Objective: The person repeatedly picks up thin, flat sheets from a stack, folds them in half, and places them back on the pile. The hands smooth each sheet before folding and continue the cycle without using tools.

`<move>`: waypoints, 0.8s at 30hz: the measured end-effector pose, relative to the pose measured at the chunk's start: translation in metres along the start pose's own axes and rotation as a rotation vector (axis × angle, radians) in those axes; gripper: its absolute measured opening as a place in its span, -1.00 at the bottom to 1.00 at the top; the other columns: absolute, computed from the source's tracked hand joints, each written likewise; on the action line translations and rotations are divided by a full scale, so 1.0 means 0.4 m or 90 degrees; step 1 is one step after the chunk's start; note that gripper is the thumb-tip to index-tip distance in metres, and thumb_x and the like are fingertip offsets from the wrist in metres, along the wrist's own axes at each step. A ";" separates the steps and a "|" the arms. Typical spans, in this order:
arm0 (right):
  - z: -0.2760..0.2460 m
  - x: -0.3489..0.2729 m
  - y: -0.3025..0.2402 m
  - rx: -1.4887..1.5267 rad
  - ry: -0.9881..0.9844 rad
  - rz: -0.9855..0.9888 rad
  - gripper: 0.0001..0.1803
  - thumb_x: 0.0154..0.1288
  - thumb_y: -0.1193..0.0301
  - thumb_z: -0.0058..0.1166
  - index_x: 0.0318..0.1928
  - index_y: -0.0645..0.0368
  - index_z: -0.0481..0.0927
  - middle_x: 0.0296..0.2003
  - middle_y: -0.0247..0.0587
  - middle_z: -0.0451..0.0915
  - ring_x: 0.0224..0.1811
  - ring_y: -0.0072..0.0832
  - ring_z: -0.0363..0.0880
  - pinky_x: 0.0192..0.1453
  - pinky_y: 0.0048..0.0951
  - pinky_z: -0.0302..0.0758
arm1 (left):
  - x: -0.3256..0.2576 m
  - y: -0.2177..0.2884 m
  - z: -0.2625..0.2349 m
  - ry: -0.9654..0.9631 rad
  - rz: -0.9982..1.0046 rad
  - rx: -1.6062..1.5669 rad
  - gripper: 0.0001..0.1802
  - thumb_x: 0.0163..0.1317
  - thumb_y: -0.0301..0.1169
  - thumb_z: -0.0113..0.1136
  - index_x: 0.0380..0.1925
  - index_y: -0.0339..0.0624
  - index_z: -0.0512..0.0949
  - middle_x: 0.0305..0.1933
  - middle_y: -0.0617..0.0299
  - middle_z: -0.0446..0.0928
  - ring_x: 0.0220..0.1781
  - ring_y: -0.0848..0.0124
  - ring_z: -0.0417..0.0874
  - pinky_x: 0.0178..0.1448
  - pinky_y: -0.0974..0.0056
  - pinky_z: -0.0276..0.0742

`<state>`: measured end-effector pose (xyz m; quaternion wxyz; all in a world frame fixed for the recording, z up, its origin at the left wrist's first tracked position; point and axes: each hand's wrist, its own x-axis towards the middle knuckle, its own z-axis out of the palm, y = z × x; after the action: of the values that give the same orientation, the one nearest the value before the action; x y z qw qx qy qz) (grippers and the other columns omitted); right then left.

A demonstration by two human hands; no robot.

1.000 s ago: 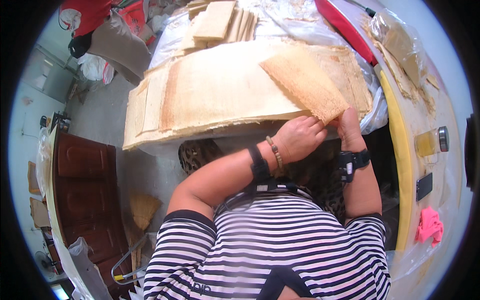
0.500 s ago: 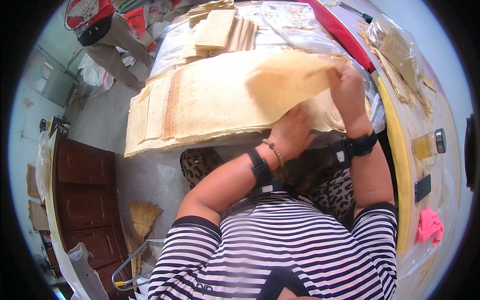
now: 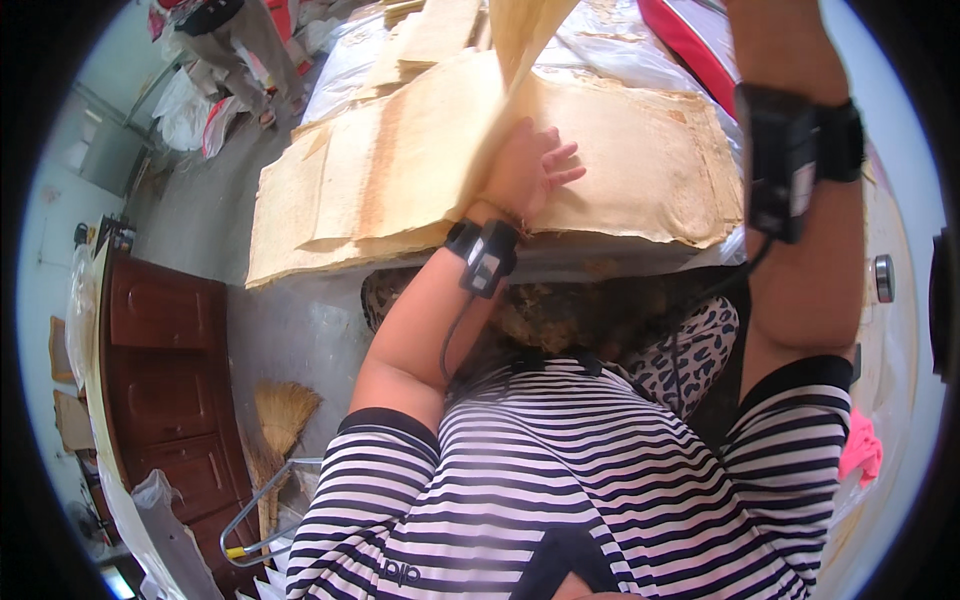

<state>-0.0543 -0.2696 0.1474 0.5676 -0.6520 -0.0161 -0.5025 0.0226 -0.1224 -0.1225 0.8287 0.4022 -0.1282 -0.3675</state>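
Landmark: the broad stack of thin, tan, papery sheets (image 3: 640, 170) lying flat on the plastic-covered work table (image 3: 650, 40).

Left hand (image 3: 525, 170): rests at the near edge of the stack, palm against a single thin tan sheet (image 3: 500, 110) that rises steeply from the stack toward the top of the view. Fingers are spread and extended, pressing flat on the sheet, not clenched. A black wrist device (image 3: 483, 255) with a trailing cable sits on the forearm, just nearer than the stack.

Right hand: out of view above the top edge; only the raised forearm shows, right of the stack, carrying a black strapped device (image 3: 785, 160). State of its fingers cannot be told.

Lifted sheet: its lower part touches the stack at the left hand; its upper end leaves the frame.

Surroundings: a smaller pile of the same tan sheets (image 3: 425, 35) lies beyond the stack. A long red object (image 3: 690, 45) lies at the stack's far right. A dark brown wooden cabinet (image 3: 160, 370) stands well left of the stack, with a straw broom (image 3: 280, 420) beside it. Another person's legs (image 3: 240, 40) show far left, beyond the stack.
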 end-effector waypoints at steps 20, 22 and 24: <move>-0.619 0.187 0.259 0.035 0.326 0.144 -0.70 0.58 0.28 0.14 0.06 0.29 0.62 -0.14 -0.03 0.77 -0.24 -0.17 0.82 -0.21 -0.20 0.82 | -0.131 0.131 -0.203 -0.062 0.171 -0.163 -0.23 0.63 0.16 -0.11 0.49 -0.29 0.31 0.39 -0.04 0.54 0.28 0.15 0.68 0.26 0.04 0.73; -0.686 0.129 0.351 0.052 0.366 0.207 -0.70 0.59 0.29 0.13 0.08 0.28 0.61 -0.12 -0.02 0.76 -0.24 -0.16 0.82 -0.21 -0.19 0.83 | -0.162 0.201 -0.281 -0.141 0.112 -0.267 -0.27 0.64 0.13 -0.18 0.47 -0.25 0.35 0.39 -0.03 0.53 0.28 0.13 0.66 0.34 0.03 0.66; -0.742 0.034 0.445 0.064 0.411 0.287 -0.71 0.60 0.30 0.12 0.10 0.27 0.59 -0.11 -0.01 0.76 -0.24 -0.14 0.83 -0.21 -0.18 0.84 | -0.175 0.220 -0.300 0.114 0.179 -0.127 -0.27 0.65 0.12 -0.18 0.46 -0.28 0.34 0.43 -0.06 0.48 0.35 0.07 0.59 0.45 0.02 0.55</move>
<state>-0.1313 -0.5649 -0.0166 0.6707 -0.4191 0.2819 -0.5432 0.0793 0.0319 -0.1268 0.9158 0.3273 -0.0720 -0.2215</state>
